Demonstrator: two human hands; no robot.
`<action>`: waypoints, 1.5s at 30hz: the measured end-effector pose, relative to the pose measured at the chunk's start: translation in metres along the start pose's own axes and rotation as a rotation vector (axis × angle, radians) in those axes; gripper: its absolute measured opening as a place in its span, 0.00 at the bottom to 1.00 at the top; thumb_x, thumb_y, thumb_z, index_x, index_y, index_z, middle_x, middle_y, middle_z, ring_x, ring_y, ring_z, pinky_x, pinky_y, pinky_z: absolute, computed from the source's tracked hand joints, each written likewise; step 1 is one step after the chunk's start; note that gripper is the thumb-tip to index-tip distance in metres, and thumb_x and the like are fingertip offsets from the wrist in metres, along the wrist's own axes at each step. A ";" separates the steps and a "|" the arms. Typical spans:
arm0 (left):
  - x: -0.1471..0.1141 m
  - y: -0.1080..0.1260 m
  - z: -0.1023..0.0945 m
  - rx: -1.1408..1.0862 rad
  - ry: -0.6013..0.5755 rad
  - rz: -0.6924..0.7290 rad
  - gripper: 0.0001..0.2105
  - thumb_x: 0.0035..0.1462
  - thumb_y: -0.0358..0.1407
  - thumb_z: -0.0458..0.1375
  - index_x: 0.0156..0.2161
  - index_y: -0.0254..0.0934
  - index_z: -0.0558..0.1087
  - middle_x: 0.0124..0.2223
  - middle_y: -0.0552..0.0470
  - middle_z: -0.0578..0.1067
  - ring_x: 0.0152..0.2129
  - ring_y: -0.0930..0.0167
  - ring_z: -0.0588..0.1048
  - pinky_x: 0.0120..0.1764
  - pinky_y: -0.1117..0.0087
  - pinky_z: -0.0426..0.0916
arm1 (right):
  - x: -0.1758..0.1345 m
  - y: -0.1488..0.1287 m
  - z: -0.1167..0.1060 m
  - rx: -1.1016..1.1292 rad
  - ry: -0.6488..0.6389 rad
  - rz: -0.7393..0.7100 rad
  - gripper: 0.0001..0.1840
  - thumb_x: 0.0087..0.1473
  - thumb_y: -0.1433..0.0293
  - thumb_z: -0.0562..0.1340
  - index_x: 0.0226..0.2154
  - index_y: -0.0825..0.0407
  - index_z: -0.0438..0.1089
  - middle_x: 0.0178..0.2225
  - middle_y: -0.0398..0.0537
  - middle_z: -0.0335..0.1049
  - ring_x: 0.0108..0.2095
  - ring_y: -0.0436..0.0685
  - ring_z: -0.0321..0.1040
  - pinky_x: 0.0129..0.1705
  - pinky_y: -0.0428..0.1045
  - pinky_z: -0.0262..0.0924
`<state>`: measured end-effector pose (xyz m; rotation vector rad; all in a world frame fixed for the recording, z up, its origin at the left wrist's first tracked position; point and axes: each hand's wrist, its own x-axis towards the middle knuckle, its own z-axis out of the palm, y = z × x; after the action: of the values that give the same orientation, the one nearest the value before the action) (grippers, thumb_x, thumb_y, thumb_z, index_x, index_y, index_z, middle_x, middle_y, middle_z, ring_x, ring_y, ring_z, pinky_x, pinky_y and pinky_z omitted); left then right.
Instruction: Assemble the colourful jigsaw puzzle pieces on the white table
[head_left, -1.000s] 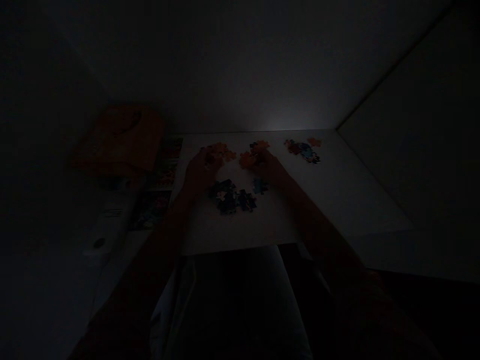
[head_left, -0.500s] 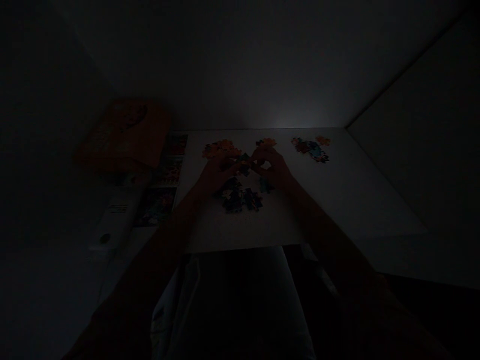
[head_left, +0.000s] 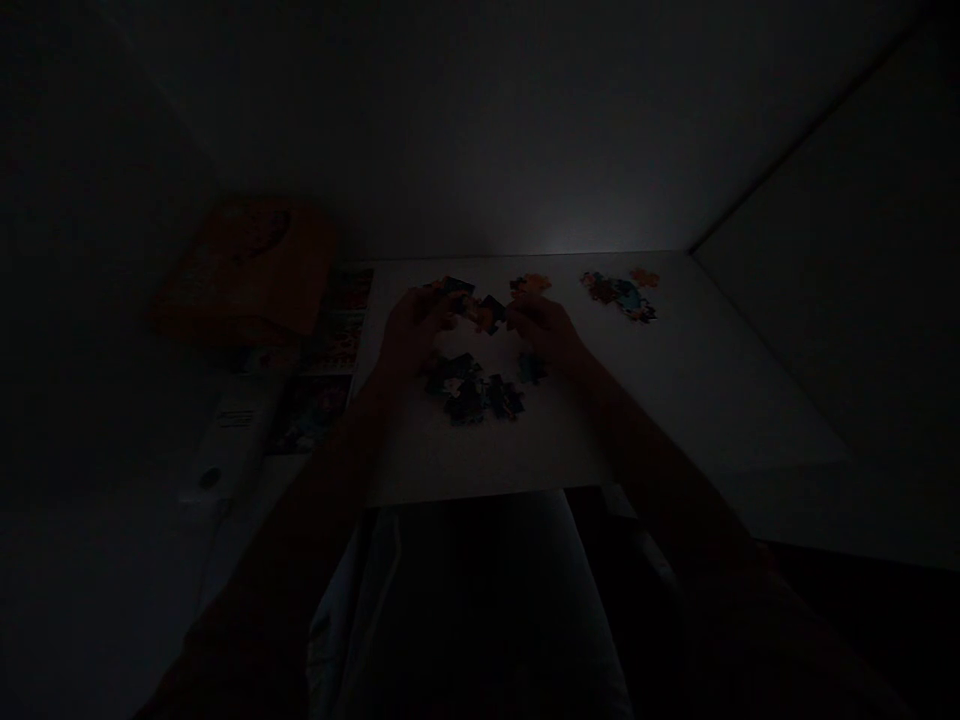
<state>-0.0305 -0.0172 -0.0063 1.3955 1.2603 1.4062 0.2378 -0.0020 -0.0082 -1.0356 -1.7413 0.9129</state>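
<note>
The scene is very dark. My left hand has its fingers curled at the edge of a joined group of jigsaw puzzle pieces, covering part of it. My right hand pinches the right edge of a dark and orange jigsaw puzzle piece just right of that group. Whether the piece touches the group, I cannot tell. Nearer to me lies a cluster of dark puzzle pieces, with a bluish piece below my right hand. An orange group of pieces sits just beyond the right fingers.
Another multicoloured puzzle group lies to the right on the white table. On the left are an orange bag or box, printed picture sheets and a white box-like object. A wall stands behind the table.
My hands have moved apart, the left going left. The piece between them now shows orange as well as dark colour. The group at my left hand looks darker and differently placed.
</note>
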 end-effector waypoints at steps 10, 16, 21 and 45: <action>0.006 -0.003 -0.014 0.050 0.079 0.023 0.15 0.68 0.47 0.73 0.51 0.38 0.83 0.48 0.44 0.86 0.43 0.63 0.86 0.47 0.64 0.83 | 0.003 0.001 -0.009 0.003 0.021 -0.008 0.35 0.62 0.30 0.69 0.31 0.44 0.79 0.27 0.44 0.73 0.31 0.57 0.66 0.37 0.54 0.63; 0.002 0.003 -0.009 0.009 0.056 0.006 0.16 0.66 0.42 0.74 0.53 0.37 0.83 0.50 0.43 0.87 0.44 0.62 0.87 0.47 0.63 0.84 | 0.005 0.004 -0.007 0.090 0.064 -0.016 0.38 0.57 0.26 0.71 0.33 0.44 0.78 0.32 0.46 0.79 0.30 0.56 0.67 0.36 0.54 0.66; 0.003 0.000 -0.007 -0.081 0.009 -0.013 0.20 0.64 0.44 0.75 0.56 0.37 0.83 0.48 0.43 0.87 0.41 0.63 0.88 0.45 0.65 0.85 | 0.007 0.007 -0.011 0.139 0.116 0.008 0.37 0.53 0.26 0.73 0.35 0.43 0.78 0.35 0.47 0.84 0.30 0.55 0.68 0.36 0.54 0.69; 0.003 0.002 -0.004 -0.173 0.043 -0.079 0.16 0.61 0.41 0.76 0.48 0.38 0.78 0.50 0.45 0.86 0.43 0.65 0.87 0.47 0.63 0.86 | 0.013 0.015 -0.020 0.239 0.349 0.054 0.35 0.49 0.31 0.77 0.35 0.41 0.72 0.33 0.42 0.76 0.30 0.54 0.65 0.34 0.52 0.66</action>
<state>-0.0341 -0.0155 -0.0031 1.1924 1.1775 1.4605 0.2572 0.0181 -0.0103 -1.0172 -1.2885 0.8889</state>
